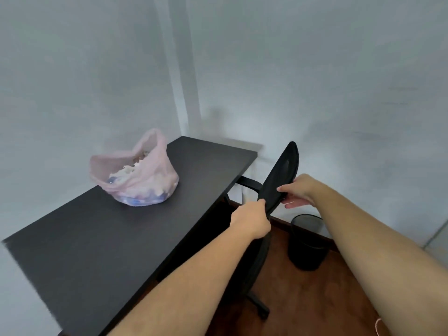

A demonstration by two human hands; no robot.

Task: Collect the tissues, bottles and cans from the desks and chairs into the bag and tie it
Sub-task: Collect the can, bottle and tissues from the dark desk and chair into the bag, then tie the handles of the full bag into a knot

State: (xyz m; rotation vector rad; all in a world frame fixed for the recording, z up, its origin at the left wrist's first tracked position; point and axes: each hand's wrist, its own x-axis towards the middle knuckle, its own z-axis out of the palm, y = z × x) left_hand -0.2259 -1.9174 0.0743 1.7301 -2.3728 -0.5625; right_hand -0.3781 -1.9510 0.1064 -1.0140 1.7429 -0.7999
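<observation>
A translucent pink bag stands open on the black desk, holding white tissues and something blue. To its right, a black office chair shows its backrest edge-on beside the desk. My left hand grips the lower part of the backrest edge. My right hand holds the backrest higher up, thumb on the near face and fingers behind it. The chair seat is hidden under my arms and the desk.
A black mesh waste bin stands on the brown floor to the right of the chair. The chair's armrest and wheeled base show. Pale walls meet in a corner behind the desk.
</observation>
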